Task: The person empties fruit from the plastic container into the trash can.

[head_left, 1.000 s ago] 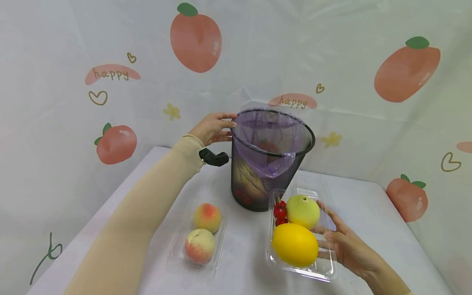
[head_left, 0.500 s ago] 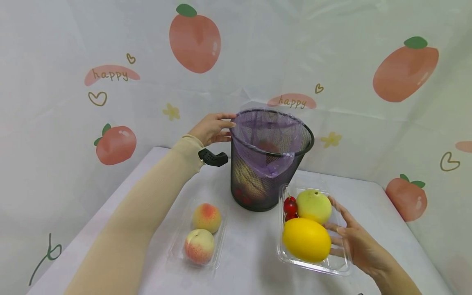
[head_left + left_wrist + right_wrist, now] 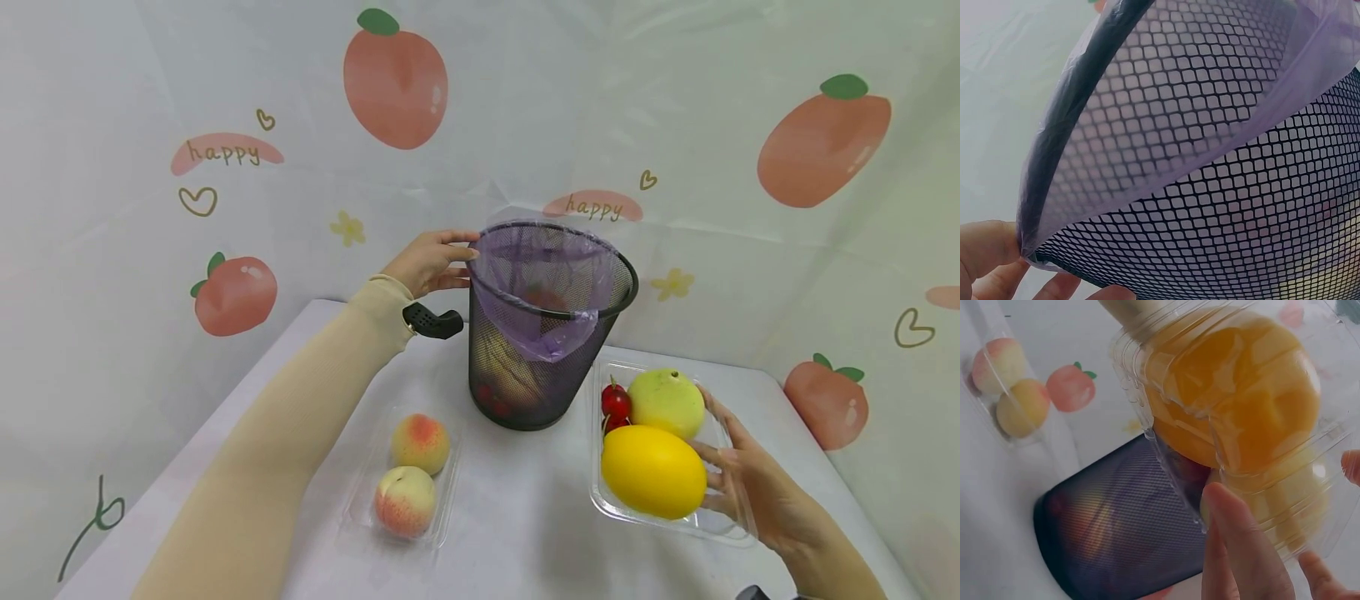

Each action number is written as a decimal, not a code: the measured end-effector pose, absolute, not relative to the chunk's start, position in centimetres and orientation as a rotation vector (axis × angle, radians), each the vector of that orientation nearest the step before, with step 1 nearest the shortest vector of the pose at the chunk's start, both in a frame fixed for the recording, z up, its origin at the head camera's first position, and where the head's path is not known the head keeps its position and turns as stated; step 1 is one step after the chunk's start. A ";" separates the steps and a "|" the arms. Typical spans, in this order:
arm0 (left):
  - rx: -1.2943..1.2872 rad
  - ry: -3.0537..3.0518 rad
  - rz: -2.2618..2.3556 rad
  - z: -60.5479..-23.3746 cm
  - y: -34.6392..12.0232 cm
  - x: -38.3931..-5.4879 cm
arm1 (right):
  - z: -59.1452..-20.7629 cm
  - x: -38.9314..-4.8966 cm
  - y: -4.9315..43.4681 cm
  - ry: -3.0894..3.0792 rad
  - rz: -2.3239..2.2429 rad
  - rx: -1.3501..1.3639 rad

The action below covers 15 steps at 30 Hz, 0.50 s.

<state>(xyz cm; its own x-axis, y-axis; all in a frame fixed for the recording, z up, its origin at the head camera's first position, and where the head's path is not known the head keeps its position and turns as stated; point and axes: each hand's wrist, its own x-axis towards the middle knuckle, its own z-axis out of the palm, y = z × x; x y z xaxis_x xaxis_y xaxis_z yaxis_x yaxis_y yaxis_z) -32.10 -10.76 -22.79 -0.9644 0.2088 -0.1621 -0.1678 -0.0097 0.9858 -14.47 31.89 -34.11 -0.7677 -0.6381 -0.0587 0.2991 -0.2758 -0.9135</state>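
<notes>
At the rim of a black mesh wastebasket (image 3: 525, 375) with a purple liner bag (image 3: 553, 335), my left hand (image 3: 427, 265) holds on by thumb and fingers. The left wrist view shows these fingers (image 3: 991, 250) at the dark rim (image 3: 1063, 134). My right hand (image 3: 772, 492) grips the right side of a clear plastic tray (image 3: 723, 527), raised over the table. Inside it lie a yellow oval fruit (image 3: 654, 472), a pale green round fruit (image 3: 666, 404) and red cherries (image 3: 615, 404). In the right wrist view, the tray's plastic (image 3: 1125, 369) partly covers the fruit.
Two peaches (image 3: 406, 500) sit in another clear tray (image 3: 442, 533) on the white table (image 3: 517, 508), left of the wastebasket. Blurred fruit shapes show through the basket's mesh. Behind stands a white cloth (image 3: 480, 100) printed with fruit.
My right hand has carried the fruit tray to the right and slightly up in the view, away from the wastebasket. The left hand, basket and peaches look unmoved.
</notes>
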 end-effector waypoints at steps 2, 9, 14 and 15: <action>0.043 2.001 2.064 -22.8 -10.7 -32.1 | -33.9 -14.5 32.1 1.340 -2.091 -0.455; 0.030 1.997 2.065 -22.8 -10.7 -32.1 | -33.3 -14.6 32.8 1.188 -2.131 -0.543; 0.019 2.006 2.059 -22.7 -10.6 -32.2 | -32.7 -14.6 33.1 1.180 -2.140 -0.583; 0.016 2.008 2.058 -22.7 -10.6 -32.2 | -32.6 -14.6 33.1 1.192 -2.138 -0.594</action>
